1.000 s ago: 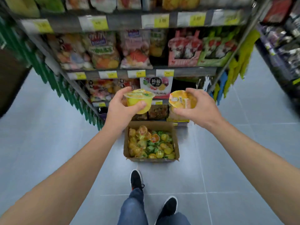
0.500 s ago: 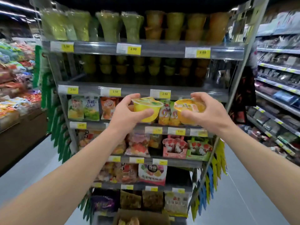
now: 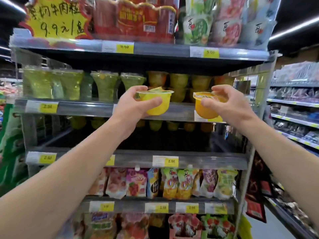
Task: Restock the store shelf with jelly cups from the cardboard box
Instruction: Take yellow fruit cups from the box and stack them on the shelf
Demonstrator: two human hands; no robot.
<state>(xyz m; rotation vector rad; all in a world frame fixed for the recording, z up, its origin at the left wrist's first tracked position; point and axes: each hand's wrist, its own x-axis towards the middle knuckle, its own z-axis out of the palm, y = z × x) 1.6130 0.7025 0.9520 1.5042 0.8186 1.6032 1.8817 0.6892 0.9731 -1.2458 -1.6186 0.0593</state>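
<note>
My left hand [image 3: 133,104] grips a yellow jelly cup [image 3: 156,103] with a foil lid, held upright in front of a shelf edge [image 3: 86,107]. My right hand [image 3: 229,104] grips an orange jelly cup [image 3: 205,109], tilted a little toward the left. Both cups hang in the air just in front of the shelf that carries stacked green, yellow and orange jelly cups [image 3: 179,88]. The shelf below [image 3: 138,159] holds a back row of cups [image 3: 155,125], with dark bare room in front of them. The cardboard box is out of view.
Red packs and a yellow price sign [image 3: 55,18] fill the top shelf. Drink pouches [image 3: 172,183] hang below the jelly shelves. Another aisle's shelving [image 3: 296,107] runs along the right, and green hanging goods [image 3: 10,152] are at the left.
My view has swung up from the box on the floor to the upper shelves. Both hands have risen with their cups to the level of the jelly cup shelf.
</note>
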